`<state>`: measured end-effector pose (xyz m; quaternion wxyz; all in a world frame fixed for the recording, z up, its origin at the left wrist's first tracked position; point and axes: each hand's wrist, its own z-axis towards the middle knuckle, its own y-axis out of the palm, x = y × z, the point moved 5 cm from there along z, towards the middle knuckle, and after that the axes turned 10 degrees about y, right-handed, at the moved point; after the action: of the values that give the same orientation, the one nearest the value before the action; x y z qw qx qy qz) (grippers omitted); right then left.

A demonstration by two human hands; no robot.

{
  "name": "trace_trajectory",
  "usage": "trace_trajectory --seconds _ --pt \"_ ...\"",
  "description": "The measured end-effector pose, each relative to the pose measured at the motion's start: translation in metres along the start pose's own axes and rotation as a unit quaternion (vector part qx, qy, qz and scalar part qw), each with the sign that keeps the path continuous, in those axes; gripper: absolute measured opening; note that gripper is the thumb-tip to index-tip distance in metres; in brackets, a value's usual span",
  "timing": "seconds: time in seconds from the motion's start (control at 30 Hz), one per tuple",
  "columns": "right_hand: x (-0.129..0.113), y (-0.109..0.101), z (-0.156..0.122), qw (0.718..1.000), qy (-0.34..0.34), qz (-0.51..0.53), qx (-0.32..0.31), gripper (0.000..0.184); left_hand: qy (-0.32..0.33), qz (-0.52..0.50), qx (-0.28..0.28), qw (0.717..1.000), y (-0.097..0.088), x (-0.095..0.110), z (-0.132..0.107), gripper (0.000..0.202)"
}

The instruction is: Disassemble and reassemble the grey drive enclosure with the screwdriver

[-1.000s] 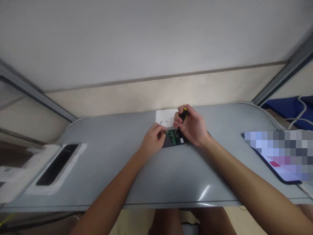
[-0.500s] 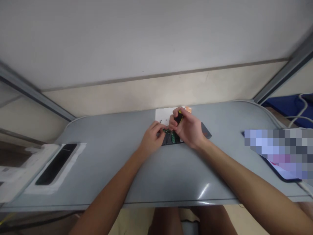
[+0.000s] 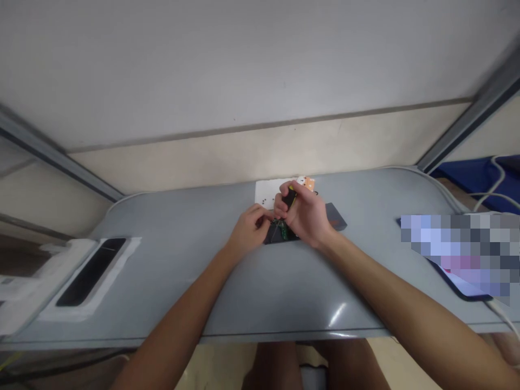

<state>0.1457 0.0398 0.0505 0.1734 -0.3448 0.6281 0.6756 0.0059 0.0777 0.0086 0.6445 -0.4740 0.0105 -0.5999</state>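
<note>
A dark, flat device (image 3: 273,236) lies at the middle of the desk, with a green circuit board (image 3: 284,231) in it and thin wires beside it. At its left side my left hand (image 3: 249,230) is closed, thumb and fingers pinching the board's upper left edge. The fingertips partly cover that spot. My right hand (image 3: 304,214) wraps around the black and yellow handle of a screwdriver (image 3: 289,197), held tilted above the device. The screwdriver's tip is too small and hidden to make out. My right palm covers the device's right part.
Behind the hands lies a white sheet (image 3: 266,189) with several small dark screws. An orange-and-white figure (image 3: 305,182) is at its corner. A dark grey box (image 3: 336,215) sits right. A black phone (image 3: 91,271) lies left, a blurred-out screen (image 3: 459,265) right.
The view has shifted slightly. Less of the green board shows by my left fingertips, and more of the orange-and-white figure is uncovered. Both hands keep their grips.
</note>
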Motion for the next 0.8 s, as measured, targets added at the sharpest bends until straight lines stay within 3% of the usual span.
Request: trace_trajectory --seconds 0.3,0.43,0.63,0.8 --pt "-0.03 -0.011 -0.002 0.998 -0.049 0.027 0.037 0.029 0.058 0.033 -0.051 0.996 -0.011 0.027 0.003 0.017" --pt "-0.037 -0.021 0.001 0.996 -0.061 0.028 0.05 0.03 0.058 0.037 -0.068 0.995 -0.008 0.026 0.001 0.012" --pt "-0.035 -0.026 0.005 0.996 -0.064 0.057 0.036 0.027 0.086 0.056 -0.037 0.994 -0.005 0.021 -0.001 0.006" --pt "-0.038 -0.031 0.006 0.995 -0.064 0.063 0.05 0.028 0.066 0.059 -0.05 0.995 -0.005 0.017 0.001 0.01"
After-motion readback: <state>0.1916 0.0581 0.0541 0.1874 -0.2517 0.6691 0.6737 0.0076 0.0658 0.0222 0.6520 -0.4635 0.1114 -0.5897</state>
